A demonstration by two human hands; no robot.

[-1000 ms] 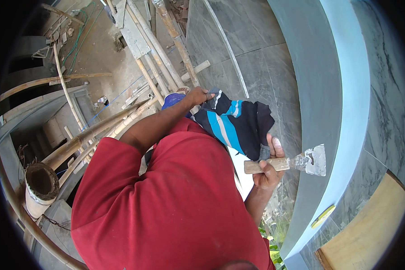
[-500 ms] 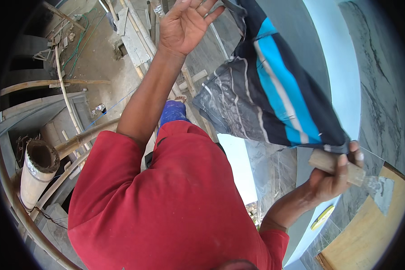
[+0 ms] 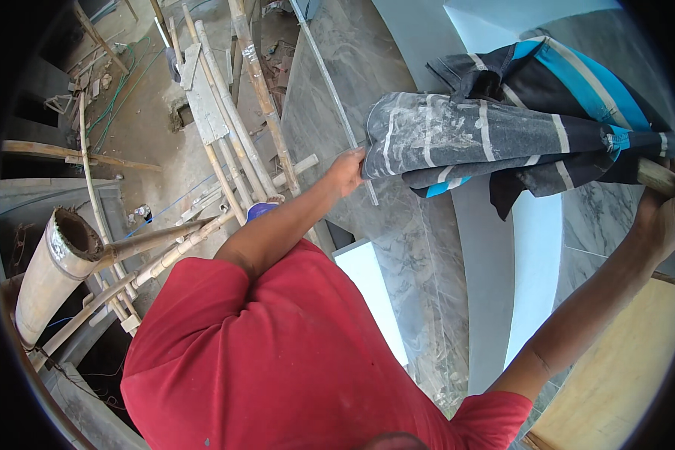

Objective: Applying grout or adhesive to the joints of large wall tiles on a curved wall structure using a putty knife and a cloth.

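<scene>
A dark, dusty cloth [image 3: 457, 135] with white and bright blue stripes stretches between my two hands in front of the wall. Its near-left end is gripped by my left hand [image 3: 346, 171], whose fingers are closed on the edge. At the far right, close to the dark rim of the picture, my right hand [image 3: 660, 206] is closed round the wooden handle [image 3: 656, 178] of a scraper. The cloth's other end is bunched at that same hand. The scraper's blade is hidden, and most of the right fingers are lost in the dark rim.
Several bamboo poles [image 3: 262, 97] cross on the left, with a thick cut bamboo [image 3: 52, 277] standing close by. Below lies a dirt floor [image 3: 146, 97] with a green hose. Grey marbled tiles [image 3: 427, 262] and a yellowish board [image 3: 615, 367] are on the right.
My left hand, open and free before, has come down and taken hold of the cloth. My right hand has moved up and farther right, pulling the cloth out sideways with the scraper still in it.
</scene>
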